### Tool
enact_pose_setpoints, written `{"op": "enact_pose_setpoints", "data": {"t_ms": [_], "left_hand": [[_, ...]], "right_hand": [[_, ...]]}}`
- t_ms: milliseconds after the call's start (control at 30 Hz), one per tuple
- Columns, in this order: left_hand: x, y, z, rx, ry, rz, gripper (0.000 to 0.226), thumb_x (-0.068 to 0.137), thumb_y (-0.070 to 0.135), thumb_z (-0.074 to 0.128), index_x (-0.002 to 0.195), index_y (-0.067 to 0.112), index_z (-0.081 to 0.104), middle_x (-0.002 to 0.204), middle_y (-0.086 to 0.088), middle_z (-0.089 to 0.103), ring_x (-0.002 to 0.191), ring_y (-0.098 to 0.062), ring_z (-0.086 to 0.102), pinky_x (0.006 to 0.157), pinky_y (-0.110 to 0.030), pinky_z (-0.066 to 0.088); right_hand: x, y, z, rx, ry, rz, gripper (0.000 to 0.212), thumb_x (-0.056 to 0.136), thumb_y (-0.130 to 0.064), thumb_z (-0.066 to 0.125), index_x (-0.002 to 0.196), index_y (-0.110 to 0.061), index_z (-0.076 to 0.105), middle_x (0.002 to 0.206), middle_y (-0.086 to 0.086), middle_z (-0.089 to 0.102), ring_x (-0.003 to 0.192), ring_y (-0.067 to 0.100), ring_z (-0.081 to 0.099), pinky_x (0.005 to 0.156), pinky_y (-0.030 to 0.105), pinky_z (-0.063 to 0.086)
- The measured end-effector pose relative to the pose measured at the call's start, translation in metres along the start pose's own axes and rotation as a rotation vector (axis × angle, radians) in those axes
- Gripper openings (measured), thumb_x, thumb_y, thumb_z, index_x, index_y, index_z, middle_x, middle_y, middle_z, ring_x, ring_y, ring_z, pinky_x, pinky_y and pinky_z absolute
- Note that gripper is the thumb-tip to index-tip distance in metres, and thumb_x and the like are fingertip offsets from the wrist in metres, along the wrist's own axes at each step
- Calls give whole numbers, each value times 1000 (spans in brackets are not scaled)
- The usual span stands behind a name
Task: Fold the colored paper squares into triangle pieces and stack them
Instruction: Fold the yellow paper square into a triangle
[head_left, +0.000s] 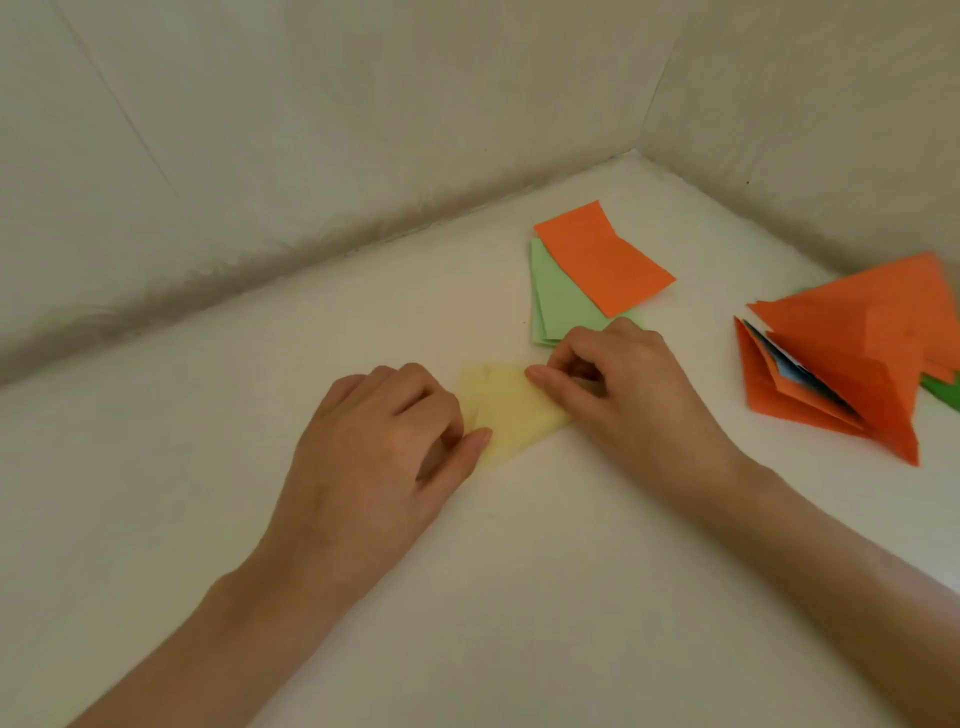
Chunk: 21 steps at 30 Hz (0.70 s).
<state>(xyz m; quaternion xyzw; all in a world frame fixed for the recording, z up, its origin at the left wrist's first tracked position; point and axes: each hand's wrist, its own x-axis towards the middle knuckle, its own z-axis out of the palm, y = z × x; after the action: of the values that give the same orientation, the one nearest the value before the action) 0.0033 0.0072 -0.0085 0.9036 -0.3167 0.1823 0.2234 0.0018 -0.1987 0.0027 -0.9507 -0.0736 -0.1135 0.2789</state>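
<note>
Both hands, left hand (384, 441) and right hand (613, 384), pinch a yellow paper (511, 410) on the desk (519, 571) mid-fold; next, likely pressing the crease.

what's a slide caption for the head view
Left hand and right hand fold a yellow paper; an orange sheet lies on green sheets behind, folded triangles stacked at right.

We are looking through one wide-angle camera worn on the head, facing forward and tilting down onto a white surface (519, 571) from close range. The left hand (384, 441) and right hand (623, 384) are reaching in from 7 and 4 o'clock, meeting at the yellow paper (514, 410) near centre. The wall corner (640, 145) is sitting at 1 o'clock, and the orange folded pieces (857, 364) are running off the frame at 3 o'clock. This single view is covering the whole scene.
</note>
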Motion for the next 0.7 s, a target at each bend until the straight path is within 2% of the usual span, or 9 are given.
{"op": "enact_pose_setpoints", "data": {"t_ms": [100,333,467,600,700], "left_hand": [[0,0,1,5,-38,-32,27,88,38,51,74,16,57,79,3,52,69,-17,46,66,-29,34],[1,2,-1,-10,-90,-39,23,87,35,52,85,15,61,87,1,55,75,-16,44,68,-27,33],[0,4,-1,-36,-144,-48,36,87,35,48,109,12,63,112,-5,58,95,-19,49,84,-30,36],[1,3,0,-52,-263,-139,56,86,44,41,129,11,52,132,-8,51,120,-21,41,102,-30,30],[4,2,-1,-68,-296,-150,66,81,50,36,135,14,49,139,-4,45,127,-16,31,104,-24,20]], "right_hand": [[0,1,4,-15,36,0,21,84,-41,53,71,-24,56,61,-26,41,74,10,41,69,27,27],[1,0,7,-45,42,20,27,83,-43,53,72,-19,58,62,-24,39,75,15,43,75,33,30],[1,1,8,-46,23,32,27,84,-43,63,72,-22,52,64,-19,43,79,15,42,75,32,29],[-1,6,13,-200,114,-4,38,80,-60,47,78,-22,52,75,-10,45,79,16,40,70,31,30],[-1,9,16,-266,179,-28,45,80,-62,42,79,-18,55,81,-3,48,81,20,43,69,30,28]]}}
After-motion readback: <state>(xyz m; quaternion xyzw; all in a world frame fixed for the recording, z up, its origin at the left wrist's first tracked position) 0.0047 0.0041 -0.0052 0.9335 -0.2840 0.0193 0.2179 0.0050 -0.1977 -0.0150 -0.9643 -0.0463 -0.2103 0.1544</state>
